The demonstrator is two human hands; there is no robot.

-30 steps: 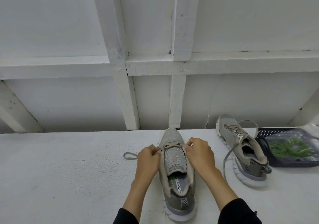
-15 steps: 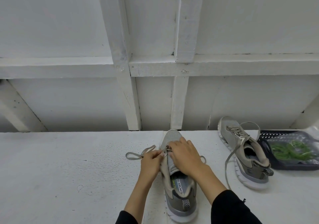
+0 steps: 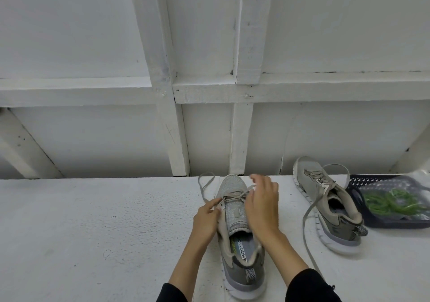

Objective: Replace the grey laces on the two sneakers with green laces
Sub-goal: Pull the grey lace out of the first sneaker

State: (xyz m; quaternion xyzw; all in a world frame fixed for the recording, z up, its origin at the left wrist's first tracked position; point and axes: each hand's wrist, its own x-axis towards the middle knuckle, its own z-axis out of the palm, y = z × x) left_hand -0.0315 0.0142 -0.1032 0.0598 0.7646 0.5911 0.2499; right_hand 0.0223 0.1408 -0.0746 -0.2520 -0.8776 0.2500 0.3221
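Note:
A grey sneaker (image 3: 235, 211) lies toe-away on the white table (image 3: 93, 232) in front of me. My left hand (image 3: 206, 218) pinches its left eyelet flap. My right hand (image 3: 263, 204) is at the shoe's right side, and a strand of the grey lace (image 3: 235, 195) runs from the upper eyelets into its blurred fingers. The lace's loose end loops to the left of the toe. The second grey sneaker (image 3: 325, 204) lies to the right with its grey lace (image 3: 308, 222) trailing toward me. Green laces (image 3: 391, 202) sit in a clear bag.
A dark plastic basket (image 3: 395, 223) at the far right holds the bag of green laces, close to the second sneaker's heel. A white wall with wooden beams (image 3: 176, 138) rises right behind the table's far edge.
My right hand has moved off the tongue to the shoe's right and lifted, drawing the lace with it. The loose lace end on the left has shifted toward the toe. My left hand stays on the flap.

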